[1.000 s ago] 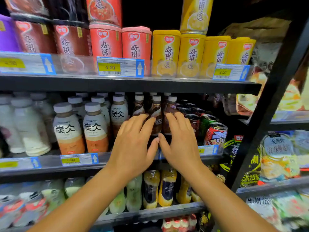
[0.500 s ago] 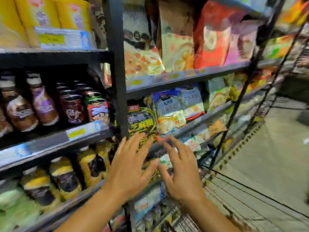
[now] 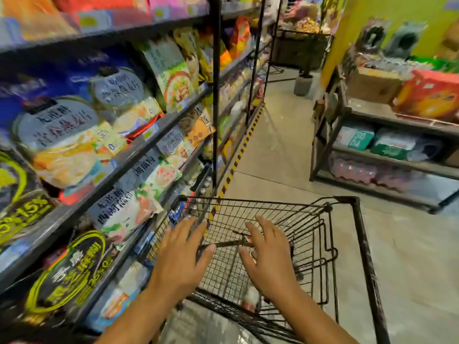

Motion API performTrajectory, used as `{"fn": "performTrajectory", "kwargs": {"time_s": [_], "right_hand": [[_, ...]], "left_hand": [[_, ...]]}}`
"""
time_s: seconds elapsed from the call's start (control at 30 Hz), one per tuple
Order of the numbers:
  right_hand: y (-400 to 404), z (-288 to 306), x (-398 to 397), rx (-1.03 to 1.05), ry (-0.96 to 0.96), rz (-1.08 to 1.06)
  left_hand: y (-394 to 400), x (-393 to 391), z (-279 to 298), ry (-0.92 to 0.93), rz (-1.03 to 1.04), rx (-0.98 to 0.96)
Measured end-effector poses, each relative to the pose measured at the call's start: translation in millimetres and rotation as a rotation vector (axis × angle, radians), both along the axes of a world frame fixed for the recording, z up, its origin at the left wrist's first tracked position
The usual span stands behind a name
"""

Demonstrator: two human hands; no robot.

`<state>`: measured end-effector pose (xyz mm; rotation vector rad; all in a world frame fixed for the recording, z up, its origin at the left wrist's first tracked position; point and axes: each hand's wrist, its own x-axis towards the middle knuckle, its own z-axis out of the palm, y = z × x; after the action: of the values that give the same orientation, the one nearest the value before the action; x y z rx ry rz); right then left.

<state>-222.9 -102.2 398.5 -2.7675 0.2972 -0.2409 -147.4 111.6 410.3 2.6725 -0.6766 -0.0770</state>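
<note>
The left hand [image 3: 181, 254] and right hand [image 3: 269, 256] hover over the cart [image 3: 363, 244]. Their fingers [image 3: 196, 227] are spread wide and hold nothing.

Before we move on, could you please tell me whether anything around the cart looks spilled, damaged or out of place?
Nothing stands out: left hand and right hand are open above the wire cart, the floor shows no spill, shelf packets look intact.

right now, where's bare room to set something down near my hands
The black wire shopping cart has bare mesh ahead of the left hand and right hand, up to its front wall. The grey concrete aisle floor between cart and dark metal rack is bare too. The left shelves are packed with bags.
</note>
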Motion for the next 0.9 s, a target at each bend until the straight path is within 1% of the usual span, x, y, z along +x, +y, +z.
{"fn": "performTrajectory", "kwargs": {"time_s": [0.1,0.33,0.47,0.57,0.67,0.73,0.8,0.9], "right_hand": [[-23.2,-31.7,5.8,0.010,0.058,-0.087],[-63.7,-135.1,49.7,-0.009,0.304,-0.250],[-70.5,-207.4,71.5,0.003,0.477,-0.335],[-67.8,-259.6,77.8,0.063,0.619,-0.385],[-65.9,-302.3,82.2,0.157,0.755,-0.444],[-66.1,-327.1,85.4,0.232,0.826,-0.471],[-67.6,-349.8,88.5,0.294,0.865,-0.495],[-73.6,-382.1,94.8,0.391,0.873,-0.567]], "left_hand": [[-28.7,22.9,-38.7,0.050,-0.066,0.032],[-75.7,94.1,-154.7,0.250,-0.177,0.129],[-94.3,123.4,-211.9,0.431,-0.188,0.220],[-106.8,134.5,-253.6,0.452,-0.215,0.255],[-124.1,140.5,-292.6,0.574,-0.244,0.301],[-139.5,147.7,-319.1,0.617,-0.257,0.291],[-156.4,158.5,-347.7,0.625,-0.241,0.272],[-189.6,180.2,-382.7,0.620,-0.255,0.268]]}}
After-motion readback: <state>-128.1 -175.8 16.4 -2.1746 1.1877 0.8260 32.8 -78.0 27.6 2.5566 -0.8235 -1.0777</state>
